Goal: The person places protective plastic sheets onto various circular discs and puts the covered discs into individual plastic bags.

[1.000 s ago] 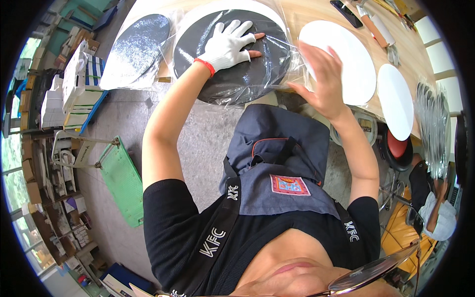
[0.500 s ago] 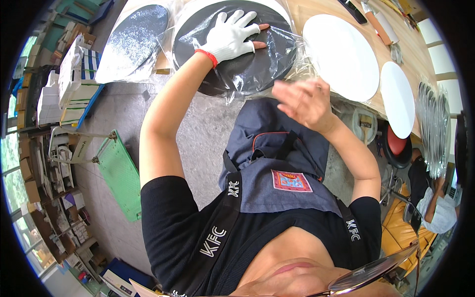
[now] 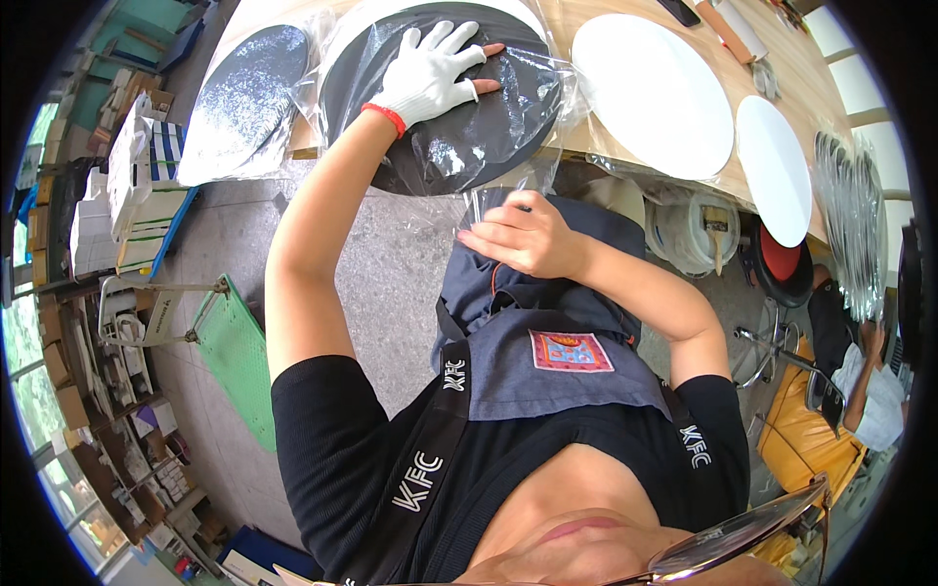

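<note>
At the near edge of the tabletop (image 3: 796, 98), wrapped in clear film (image 3: 532, 176), lies the black disc (image 3: 445, 142), straight in front of us, a white rim peeking out beyond its far side. Our left hand (image 3: 425, 78), in a white glove with red cuff, thumb and one fingertip bare, lies flat on the filmed disc near its middle: fingers spread, grip open, nothing clasped. Our right hand (image 3: 523, 234), bare, is just off the near edge, above our blue-grey apron (image 3: 498, 376), fingers curled in by the loose film hanging there; we cannot tell whether that grip is pinching film or merely beside it.

Left of the disc we have a glossy dark oval (image 3: 252, 93) on white backing, also under film. To the right, a big white oval (image 3: 653, 96), then a smaller white oval (image 3: 775, 171) at the tabletop edge. Farther back we see a phone (image 3: 678, 12) and an orange-brown roll (image 3: 733, 31). Beyond the small oval hangs a bundle of silvery strips (image 3: 848, 215).

Under the right side: clear bucket (image 3: 674, 234) with a brush (image 3: 717, 230), red-and-black stool (image 3: 782, 256). Down to our left, a green trolley (image 3: 234, 356) on grey floor (image 3: 391, 273).
</note>
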{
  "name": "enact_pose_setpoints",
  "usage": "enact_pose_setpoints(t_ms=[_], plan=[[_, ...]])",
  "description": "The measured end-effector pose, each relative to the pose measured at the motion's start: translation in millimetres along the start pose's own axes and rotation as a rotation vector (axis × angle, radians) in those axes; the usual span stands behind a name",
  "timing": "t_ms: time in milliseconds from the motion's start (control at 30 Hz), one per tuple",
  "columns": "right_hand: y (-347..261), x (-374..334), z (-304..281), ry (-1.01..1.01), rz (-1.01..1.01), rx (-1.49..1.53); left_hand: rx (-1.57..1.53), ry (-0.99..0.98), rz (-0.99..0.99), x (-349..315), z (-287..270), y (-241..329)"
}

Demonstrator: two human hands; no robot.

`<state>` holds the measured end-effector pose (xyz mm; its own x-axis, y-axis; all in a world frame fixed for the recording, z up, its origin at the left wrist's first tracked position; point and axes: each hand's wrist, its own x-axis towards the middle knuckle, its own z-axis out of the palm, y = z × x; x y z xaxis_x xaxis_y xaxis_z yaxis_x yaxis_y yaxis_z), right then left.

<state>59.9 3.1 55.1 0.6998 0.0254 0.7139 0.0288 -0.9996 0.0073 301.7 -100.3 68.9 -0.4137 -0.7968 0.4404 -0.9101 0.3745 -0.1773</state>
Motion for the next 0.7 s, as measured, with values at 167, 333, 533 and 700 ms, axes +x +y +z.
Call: enact_pose_setpoints(t_ms=[167, 333, 533, 700], plan=[[-4.1, 25.6, -19.2, -0.043, 0.291, -0.115, -0.088, -0.110, -0.030, -1.1, -7.8, -0.8], [6.7, 50.8, -9.6, 0.091, 0.451, 0.036, -0.079, 0.015, 0.031, 1.5, -1.5, -3.8], [11.7, 76.9, -11.3, 0.011, 0.465, 0.095, -0.007, -0.004, -0.007, -3.9, -5.0, -0.7], [0.3, 69.7, 14.1, -0.318, 0.366, 0.061, -0.007, 0.005, -0.043, -4.9, -7.5, 2.8]])
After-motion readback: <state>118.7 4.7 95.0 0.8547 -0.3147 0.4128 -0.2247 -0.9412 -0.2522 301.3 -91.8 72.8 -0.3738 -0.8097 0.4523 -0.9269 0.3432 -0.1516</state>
